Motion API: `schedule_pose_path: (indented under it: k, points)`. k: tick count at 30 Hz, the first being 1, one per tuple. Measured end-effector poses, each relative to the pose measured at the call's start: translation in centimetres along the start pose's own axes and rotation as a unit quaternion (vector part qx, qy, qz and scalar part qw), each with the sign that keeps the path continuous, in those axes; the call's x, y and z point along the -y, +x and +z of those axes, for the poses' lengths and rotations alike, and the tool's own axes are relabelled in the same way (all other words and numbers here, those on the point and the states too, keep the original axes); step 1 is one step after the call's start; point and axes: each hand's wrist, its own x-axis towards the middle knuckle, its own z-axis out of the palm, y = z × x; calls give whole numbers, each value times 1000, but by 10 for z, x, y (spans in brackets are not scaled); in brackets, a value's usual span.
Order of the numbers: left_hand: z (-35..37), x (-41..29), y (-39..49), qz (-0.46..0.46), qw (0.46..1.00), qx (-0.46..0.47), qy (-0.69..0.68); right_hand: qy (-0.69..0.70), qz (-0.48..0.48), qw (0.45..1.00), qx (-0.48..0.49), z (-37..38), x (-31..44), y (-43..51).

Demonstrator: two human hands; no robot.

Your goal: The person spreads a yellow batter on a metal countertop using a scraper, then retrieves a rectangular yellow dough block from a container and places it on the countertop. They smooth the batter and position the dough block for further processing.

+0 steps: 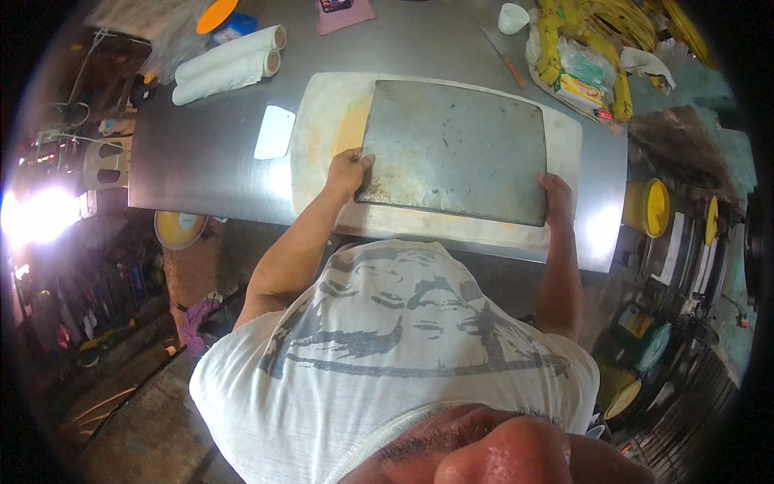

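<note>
A worn grey metal baking sheet [456, 148] spans the space between my two hands. My left hand [349, 172] grips its left edge, thumb on top, and my right hand [556, 196] holds its lower right edge. Beneath the sheet lies a large pale board [314, 157] with yellowish stains; the sheet covers most of it. Whether the sheet rests on the board or is held just above it, I cannot tell. Left of the board is a white flat scraper [275, 132].
The stainless steel table [199, 157] carries two white rolls [230, 63], a pink cloth [344, 15], a white cup [513, 19] and a knife [511, 66] with an orange-brown handle. Yellow bundles [549, 42] and a small box [578, 89] crowd the far right. A yellow bucket [650, 207] stands beyond the right edge.
</note>
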Motion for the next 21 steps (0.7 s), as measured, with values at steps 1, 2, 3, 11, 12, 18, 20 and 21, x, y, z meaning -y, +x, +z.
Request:
schedule_pose_path:
  k: [1,2,3,11,12,18,20,21]
  points:
    - [1,2,3,0,1000,-7,-5,1,0,1000,0,0,0,2]
    - [2,5,5,-2,1000,6,-24,1,0,1000,-1,0,0,3]
    - [3,4,4,-6,999,17,-41,-10,-4,1000,-4,1,5,0]
    - [13,-12,-17,-8,996,-14,-93,-96,-98,989,-49,-4,40,-14]
    - [15,-13,-22,4,994,-27,-107,-84,-102,990,-50,-3,49,-21]
    - [8,-40,-41,71,978,-62,-186,-23,-122,991,-48,1,66,-54]
    - [4,-33,-34,99,979,-74,-162,8,-128,991,-42,3,71,-73]
    - [3,-35,-31,107,982,-87,-132,6,-128,990,-60,0,68,-80]
